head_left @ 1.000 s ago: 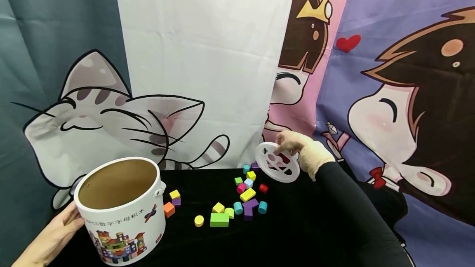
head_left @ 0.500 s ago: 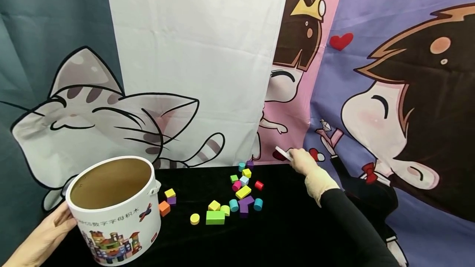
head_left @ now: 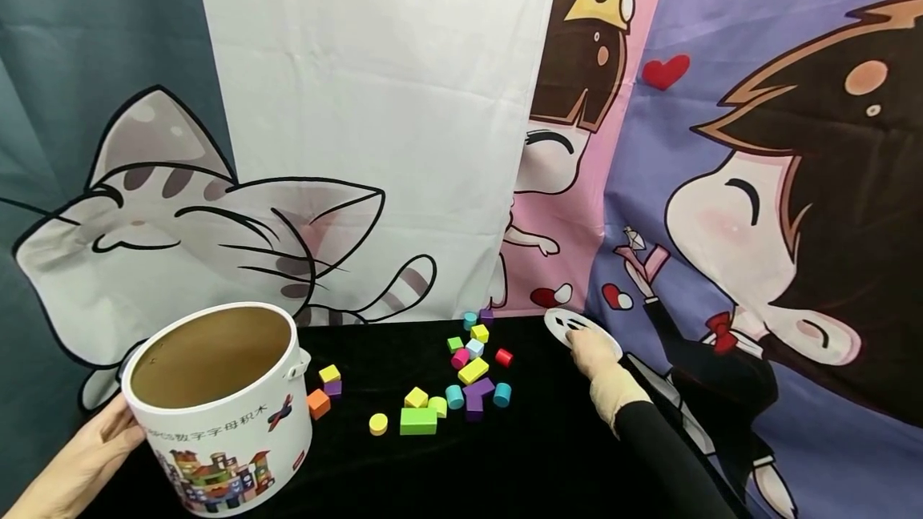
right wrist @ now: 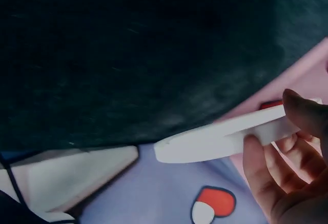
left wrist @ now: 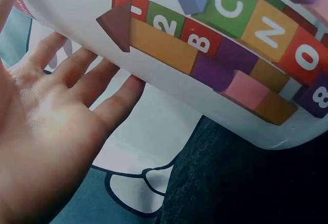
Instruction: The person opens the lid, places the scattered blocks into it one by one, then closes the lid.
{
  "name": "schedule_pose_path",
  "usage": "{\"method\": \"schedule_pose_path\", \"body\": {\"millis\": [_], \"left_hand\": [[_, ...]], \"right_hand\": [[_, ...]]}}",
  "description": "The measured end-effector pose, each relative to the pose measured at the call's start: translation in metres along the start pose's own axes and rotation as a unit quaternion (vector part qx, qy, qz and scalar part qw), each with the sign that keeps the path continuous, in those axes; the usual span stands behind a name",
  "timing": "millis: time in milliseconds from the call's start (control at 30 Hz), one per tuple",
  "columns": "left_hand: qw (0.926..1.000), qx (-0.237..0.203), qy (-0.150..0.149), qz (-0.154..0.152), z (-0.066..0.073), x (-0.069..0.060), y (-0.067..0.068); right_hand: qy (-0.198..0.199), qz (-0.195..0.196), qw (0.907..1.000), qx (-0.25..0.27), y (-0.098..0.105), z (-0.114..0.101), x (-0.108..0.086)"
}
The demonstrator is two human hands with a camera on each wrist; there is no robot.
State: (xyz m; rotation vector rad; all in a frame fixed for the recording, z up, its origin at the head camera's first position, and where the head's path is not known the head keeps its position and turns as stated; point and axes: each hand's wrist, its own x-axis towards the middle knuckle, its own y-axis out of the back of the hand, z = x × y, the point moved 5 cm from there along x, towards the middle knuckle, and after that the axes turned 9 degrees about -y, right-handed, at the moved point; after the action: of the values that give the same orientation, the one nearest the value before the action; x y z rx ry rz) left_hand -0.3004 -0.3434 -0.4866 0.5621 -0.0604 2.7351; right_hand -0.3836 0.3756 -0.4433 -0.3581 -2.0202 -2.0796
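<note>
A white bucket with printed block pictures and a brown inside stands uncovered at the lower left of the head view. My left hand holds its left side. In the left wrist view the fingertips touch the printed wall. Far off at the right, my right hand pinches a round white lid with cut-out shapes by its edge. The right wrist view shows the lid nearly edge-on, thumb on one face and fingers on the other. It lies at the cloth's far right edge.
Several coloured blocks lie on the black cloth, including a green block, a yellow disc, an orange block beside the bucket, and a red cylinder. A printed curtain hangs behind.
My right hand has moved the lid rightward, away from the blocks, turned it edge-on, then lowered it toward the cloth's edge. The left hand and the bucket have stayed together.
</note>
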Motion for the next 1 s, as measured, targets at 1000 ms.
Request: {"method": "schedule_pose_path", "body": {"millis": [1000], "left_hand": [[0.9992, 0.010, -0.038, 0.000, 0.003, 0.000, -0.003]], "right_hand": [[-0.072, 0.076, 0.9907, -0.087, -0.049, -0.018, -0.039]]}}
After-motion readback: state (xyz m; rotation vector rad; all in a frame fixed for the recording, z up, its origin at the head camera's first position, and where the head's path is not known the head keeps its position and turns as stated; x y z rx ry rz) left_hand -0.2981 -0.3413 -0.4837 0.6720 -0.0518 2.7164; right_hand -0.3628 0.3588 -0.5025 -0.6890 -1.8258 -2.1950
